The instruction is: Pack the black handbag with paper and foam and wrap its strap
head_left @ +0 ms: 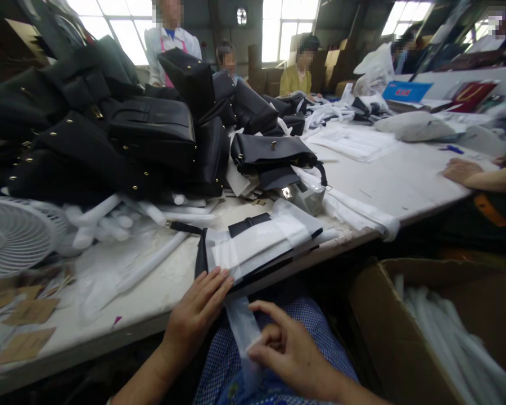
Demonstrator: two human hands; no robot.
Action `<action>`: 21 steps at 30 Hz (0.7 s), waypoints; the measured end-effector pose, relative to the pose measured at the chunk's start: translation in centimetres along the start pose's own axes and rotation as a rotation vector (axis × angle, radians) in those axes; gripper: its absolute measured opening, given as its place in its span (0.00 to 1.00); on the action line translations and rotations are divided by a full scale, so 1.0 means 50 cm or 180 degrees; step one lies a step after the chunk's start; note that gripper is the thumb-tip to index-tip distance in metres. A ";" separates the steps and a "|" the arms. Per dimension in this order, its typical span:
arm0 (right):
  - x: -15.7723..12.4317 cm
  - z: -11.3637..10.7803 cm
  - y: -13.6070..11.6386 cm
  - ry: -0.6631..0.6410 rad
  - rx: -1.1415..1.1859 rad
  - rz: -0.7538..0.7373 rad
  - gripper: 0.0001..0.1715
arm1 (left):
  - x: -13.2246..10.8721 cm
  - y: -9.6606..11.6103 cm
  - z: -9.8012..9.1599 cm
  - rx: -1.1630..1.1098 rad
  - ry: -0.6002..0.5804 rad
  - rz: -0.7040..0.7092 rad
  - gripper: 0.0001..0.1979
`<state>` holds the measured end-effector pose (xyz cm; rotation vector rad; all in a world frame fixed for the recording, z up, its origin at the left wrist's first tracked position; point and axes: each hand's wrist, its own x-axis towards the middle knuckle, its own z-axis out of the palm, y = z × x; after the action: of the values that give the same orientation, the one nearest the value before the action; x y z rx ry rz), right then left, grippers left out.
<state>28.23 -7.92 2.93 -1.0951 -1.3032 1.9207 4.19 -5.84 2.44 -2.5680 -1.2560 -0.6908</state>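
On the table's front edge lies a black handbag (200,256), partly covered by white translucent wrapping (265,239). My left hand (198,304) rests flat on its near left corner, fingers stretched out. From beneath the bag's near side a translucent plastic strip (240,320) hangs down over my lap. My right hand (289,346) has its thumb and curled fingers at the strip's edge, while the index finger stands apart, pointing toward the bag. A black strap (185,228) with a metal end sticks out on the bag's left.
Black handbags (152,132) are heaped at the back left; another handbag (274,152) lies behind the wrapped one. A white fan (17,239) and foam rolls (96,216) stand left. Right of my lap is a cardboard box (388,332) holding white strips. A co-worker's hand (461,169) rests at right.
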 end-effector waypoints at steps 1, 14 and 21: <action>0.003 -0.006 -0.018 -0.0063 -0.0039 -0.0040 0.25 | -0.001 0.002 0.002 0.0011 0.0040 -0.0013 0.26; 0.069 -0.036 -0.156 -0.0698 -0.2634 -0.2338 0.19 | -0.007 -0.001 0.017 0.0263 0.0295 0.0011 0.25; 0.153 -0.026 -0.251 -0.0122 -0.3627 -0.3092 0.18 | 0.003 -0.013 0.026 0.0323 0.0720 0.0049 0.16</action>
<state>25.60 3.41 12.01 -0.5804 -2.4211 0.4116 4.18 -4.83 1.37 -2.3400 -1.1657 -0.8630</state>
